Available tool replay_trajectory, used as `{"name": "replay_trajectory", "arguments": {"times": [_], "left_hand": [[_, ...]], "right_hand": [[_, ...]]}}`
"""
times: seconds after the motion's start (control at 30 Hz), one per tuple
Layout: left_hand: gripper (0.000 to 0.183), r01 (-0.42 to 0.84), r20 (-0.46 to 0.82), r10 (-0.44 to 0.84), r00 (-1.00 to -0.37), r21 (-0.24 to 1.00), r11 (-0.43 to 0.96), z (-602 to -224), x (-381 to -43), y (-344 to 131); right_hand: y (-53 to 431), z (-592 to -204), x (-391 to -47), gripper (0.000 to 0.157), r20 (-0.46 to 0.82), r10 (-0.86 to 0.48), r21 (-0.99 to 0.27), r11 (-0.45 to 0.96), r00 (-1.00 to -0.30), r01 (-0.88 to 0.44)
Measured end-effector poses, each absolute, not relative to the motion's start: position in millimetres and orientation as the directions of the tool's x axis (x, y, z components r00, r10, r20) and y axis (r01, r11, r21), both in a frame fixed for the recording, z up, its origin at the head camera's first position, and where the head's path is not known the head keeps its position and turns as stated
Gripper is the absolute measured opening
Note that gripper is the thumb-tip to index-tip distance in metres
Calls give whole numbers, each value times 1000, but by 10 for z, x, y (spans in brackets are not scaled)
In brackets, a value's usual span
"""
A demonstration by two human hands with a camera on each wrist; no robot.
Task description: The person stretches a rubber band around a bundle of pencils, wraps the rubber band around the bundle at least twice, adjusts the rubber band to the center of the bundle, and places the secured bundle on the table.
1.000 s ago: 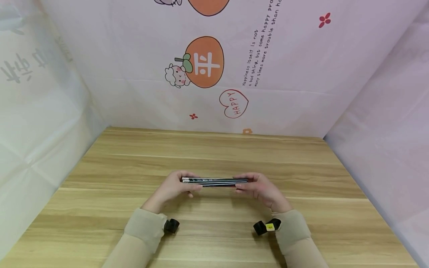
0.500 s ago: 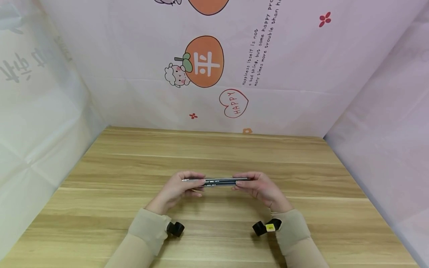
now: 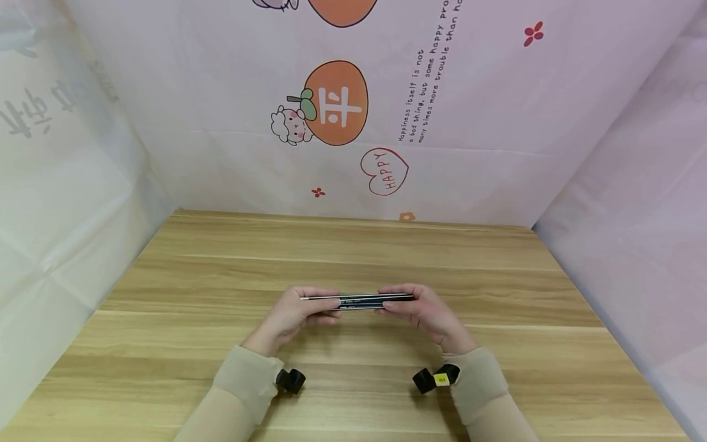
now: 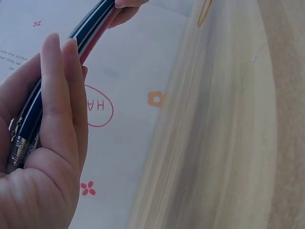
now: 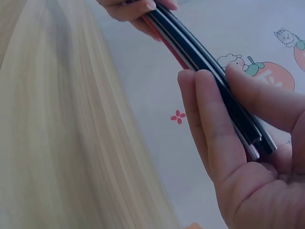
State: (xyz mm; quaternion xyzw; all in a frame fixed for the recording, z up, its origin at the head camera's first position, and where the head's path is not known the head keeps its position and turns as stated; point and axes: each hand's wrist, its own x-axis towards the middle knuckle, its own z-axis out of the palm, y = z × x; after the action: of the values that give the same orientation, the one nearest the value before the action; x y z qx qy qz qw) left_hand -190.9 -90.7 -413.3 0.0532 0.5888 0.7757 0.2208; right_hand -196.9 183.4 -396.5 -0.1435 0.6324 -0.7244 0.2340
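Observation:
A bundle of several pencils [image 3: 361,301] is held level above the table, dark blue to black with pale stripes. One red pencil [image 4: 98,38] shows along its underside. My left hand [image 3: 289,316] grips the left end, thumb on the near side and fingers behind; silver ferrules [image 4: 19,148] lie near that palm. At the other end my right hand [image 3: 428,314] pinches the bundle between thumb and fingers. The dark pencil ends [image 5: 259,142] sit close to the right palm, slightly uneven. Parts of the bundle are hidden by the fingers.
The wooden table [image 3: 353,252] spreads beneath both hands. A thin yellow loop [image 4: 205,13] shows against the table in the left wrist view. A printed white cloth [image 3: 232,153] stands at the back, with more white cloth at both sides. Each wrist wears a cuff with a black camera.
My left hand has slid a little to the right along the pencils, covering more of their left end. The bundle has turned slightly, and lettering on the pencils now shows. The right hand barely moves.

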Motion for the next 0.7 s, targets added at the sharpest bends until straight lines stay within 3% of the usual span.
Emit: {"name": "replay_trajectory", "arguments": {"times": [0.2, 0.47, 0.7], "left_hand": [[46, -266, -155, 406, -901, 935, -234, -4109, -1898, -947], [44, -265, -156, 391, -907, 933, -243, -4099, -1918, -989], [44, -271, -162, 395, -904, 933, -236, -4073, -1907, -999]], "right_hand": [[1897, -3910, -1966, 47, -90, -506, -986, -74, -858, 147], [2067, -3858, -1998, 53, -121, -355, -992, 8, -927, 127], [2219, -3856, -2017, 36, -56, -343, -998, 8, -938, 57]]}}
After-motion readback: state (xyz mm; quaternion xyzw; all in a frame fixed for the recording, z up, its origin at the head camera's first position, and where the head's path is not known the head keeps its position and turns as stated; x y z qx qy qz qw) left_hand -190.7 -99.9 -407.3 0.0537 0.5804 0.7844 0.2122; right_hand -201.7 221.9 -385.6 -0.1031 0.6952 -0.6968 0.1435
